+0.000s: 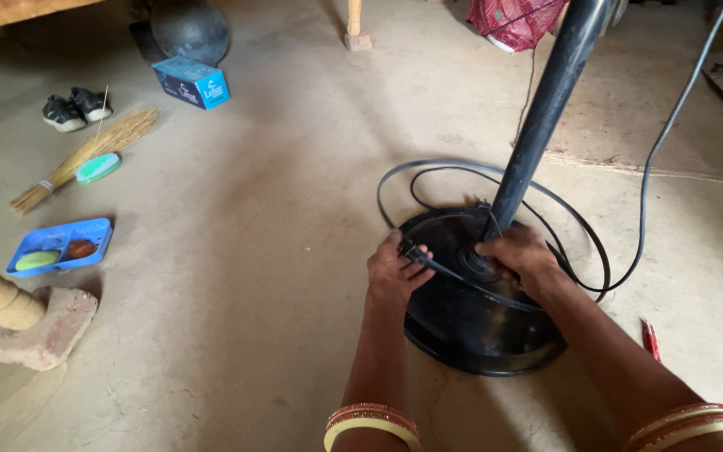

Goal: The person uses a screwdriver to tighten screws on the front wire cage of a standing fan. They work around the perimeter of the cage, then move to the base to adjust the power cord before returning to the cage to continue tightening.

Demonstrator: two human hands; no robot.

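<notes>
On the earthen floor (253, 276), at about five o'clock in the view, sits the round black metal fan base (470, 322) with its dark upright pole (546, 109) rising toward one o'clock. At the base's nine o'clock edge the left hand (393, 274) pinches the black power cord (449, 272) between its fingers. At the pole's foot the right hand (522, 255) has its fingers curled, seemingly around the cord's other stretch. Toward ten o'clock lie a straw broom (85, 155) and a blue plastic tray (62, 245).
</notes>
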